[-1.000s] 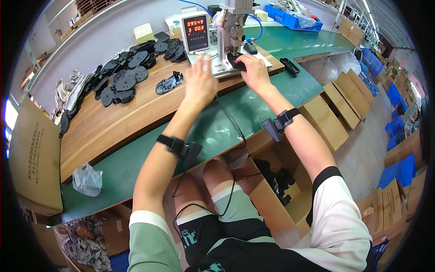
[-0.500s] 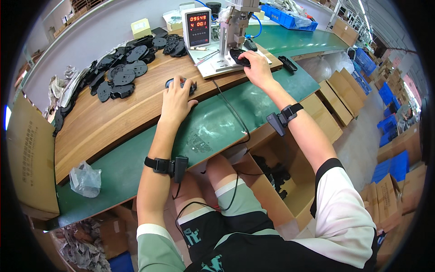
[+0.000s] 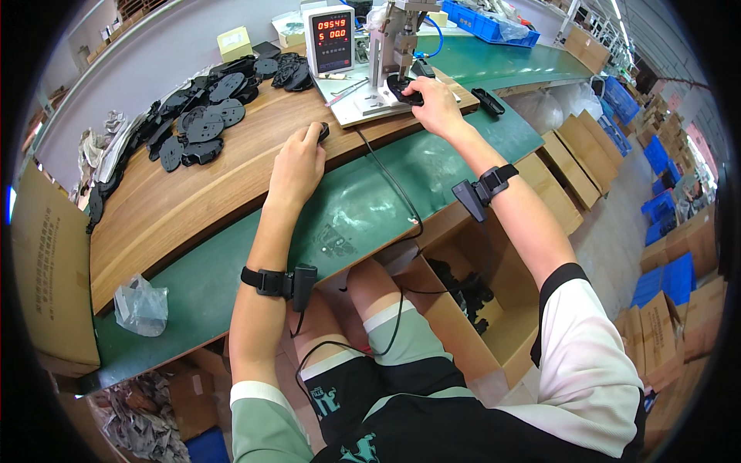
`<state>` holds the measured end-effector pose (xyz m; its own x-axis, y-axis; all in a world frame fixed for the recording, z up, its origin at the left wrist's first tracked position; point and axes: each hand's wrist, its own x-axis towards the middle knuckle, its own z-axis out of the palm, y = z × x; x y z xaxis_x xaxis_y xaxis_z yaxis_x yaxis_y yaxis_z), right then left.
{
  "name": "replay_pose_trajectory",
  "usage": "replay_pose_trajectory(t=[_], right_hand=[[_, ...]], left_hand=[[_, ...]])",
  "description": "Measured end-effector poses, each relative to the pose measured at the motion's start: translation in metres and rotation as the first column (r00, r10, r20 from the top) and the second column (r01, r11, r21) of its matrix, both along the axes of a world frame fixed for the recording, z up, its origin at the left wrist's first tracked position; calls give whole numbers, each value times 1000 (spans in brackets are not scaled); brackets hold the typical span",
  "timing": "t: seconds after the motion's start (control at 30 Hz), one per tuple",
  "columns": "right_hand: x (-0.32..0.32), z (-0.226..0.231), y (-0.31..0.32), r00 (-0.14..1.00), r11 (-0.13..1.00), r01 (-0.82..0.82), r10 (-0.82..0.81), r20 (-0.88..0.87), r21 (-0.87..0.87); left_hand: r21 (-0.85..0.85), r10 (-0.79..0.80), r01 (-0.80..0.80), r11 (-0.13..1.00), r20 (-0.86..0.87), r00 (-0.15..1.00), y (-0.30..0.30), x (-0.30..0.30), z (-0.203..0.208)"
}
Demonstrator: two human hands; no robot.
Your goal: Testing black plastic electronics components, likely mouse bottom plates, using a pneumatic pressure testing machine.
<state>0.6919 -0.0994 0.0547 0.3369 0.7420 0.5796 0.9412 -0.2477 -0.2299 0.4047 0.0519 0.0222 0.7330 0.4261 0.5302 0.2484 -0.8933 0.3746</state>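
My right hand grips the near edge of a black plastic part, which sits under the head of a metal bench press. The press's lower end meets or hangs just over the part; I cannot tell which. To the left, my left hand is closed around another dark plastic part at the edge of the wooden board. The fingers hide most of that part. Flat black plastic pieces lie heaped behind and left of this hand.
A white counter box with red digits stands beside the press on a pale base plate. One black part lies right of the board. A crumpled plastic bag lies front left. Below the bench is an open carton with black parts.
My left hand has gone from spread fingers over the dark part to a closed grip on it, turning it. My right hand stays at the press. The red display reads differently.
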Motion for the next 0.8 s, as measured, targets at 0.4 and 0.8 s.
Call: replay_pose_trajectory(t=[0.4, 0.8], right_hand=[[-36, 28, -32, 993, 938, -81, 46, 110, 336], [-233, -117, -302, 949, 942, 203, -122, -292, 268]], left_hand=[[426, -125, 32, 904, 193, 973, -26, 47, 11], [509, -79, 140, 849, -141, 987, -67, 173, 24]])
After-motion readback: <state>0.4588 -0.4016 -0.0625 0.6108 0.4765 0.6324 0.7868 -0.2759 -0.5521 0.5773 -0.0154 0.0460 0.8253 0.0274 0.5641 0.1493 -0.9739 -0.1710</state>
